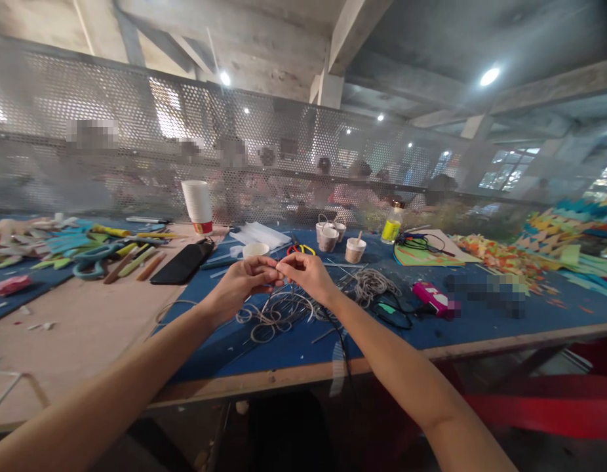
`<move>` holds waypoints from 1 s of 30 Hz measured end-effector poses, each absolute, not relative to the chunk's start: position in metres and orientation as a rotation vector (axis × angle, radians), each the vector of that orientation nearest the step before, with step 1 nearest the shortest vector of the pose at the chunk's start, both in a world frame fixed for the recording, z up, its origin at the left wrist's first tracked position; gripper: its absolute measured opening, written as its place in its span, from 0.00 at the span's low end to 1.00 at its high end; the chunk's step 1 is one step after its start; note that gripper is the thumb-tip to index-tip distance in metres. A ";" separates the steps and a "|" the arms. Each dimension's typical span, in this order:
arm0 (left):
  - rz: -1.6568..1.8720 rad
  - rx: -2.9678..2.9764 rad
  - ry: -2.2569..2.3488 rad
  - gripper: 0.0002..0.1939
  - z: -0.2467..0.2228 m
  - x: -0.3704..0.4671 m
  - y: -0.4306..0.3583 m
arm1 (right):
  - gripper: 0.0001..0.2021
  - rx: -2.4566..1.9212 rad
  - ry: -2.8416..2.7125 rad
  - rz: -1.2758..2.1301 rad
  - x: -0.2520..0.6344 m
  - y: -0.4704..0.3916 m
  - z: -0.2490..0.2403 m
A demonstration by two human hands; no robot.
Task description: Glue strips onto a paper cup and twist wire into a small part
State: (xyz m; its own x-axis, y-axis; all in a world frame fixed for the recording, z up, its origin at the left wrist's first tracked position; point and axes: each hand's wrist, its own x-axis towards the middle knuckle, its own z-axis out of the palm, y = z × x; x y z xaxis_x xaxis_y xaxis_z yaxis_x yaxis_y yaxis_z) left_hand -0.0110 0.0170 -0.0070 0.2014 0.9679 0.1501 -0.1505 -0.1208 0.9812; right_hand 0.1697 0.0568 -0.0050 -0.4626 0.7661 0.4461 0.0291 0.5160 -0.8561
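Observation:
Above the table my left hand [252, 280] and my right hand [307, 272] meet, fingertips pinched together. Whatever sits between the fingers is too small to make out. Directly below them lies a loose tangle of thin grey wire or cord [271, 321], with a coiled bundle [375, 285] of the same stuff to the right. Just behind my hands are a white paper cup [255, 250], partly covered, and pliers with red and yellow handles [303, 249].
Left are a black phone [181, 263], blue-grey scissors [96, 261] and a paper cup stack [196, 204]. Small cups [328, 237], a yellow-labelled bottle [392, 223] and a magenta device [434, 298] with a black cable stand right. Behind the table rises a perforated metal screen [264, 131].

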 end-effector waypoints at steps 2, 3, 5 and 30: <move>1.197 1.334 0.916 0.16 -0.008 -0.010 0.018 | 0.12 -0.651 -1.863 0.992 0.169 0.057 -0.007; 1.201 1.368 0.948 0.14 -0.009 -0.010 0.018 | 0.11 -0.652 -1.867 0.977 0.169 0.057 -0.008; 1.218 1.456 1.034 0.11 -0.011 -0.011 0.020 | 0.11 -0.655 -1.873 0.951 0.168 0.058 -0.010; 1.206 1.634 1.021 0.11 -0.012 -0.011 0.022 | 0.12 -0.653 -1.826 1.011 0.171 0.061 -0.008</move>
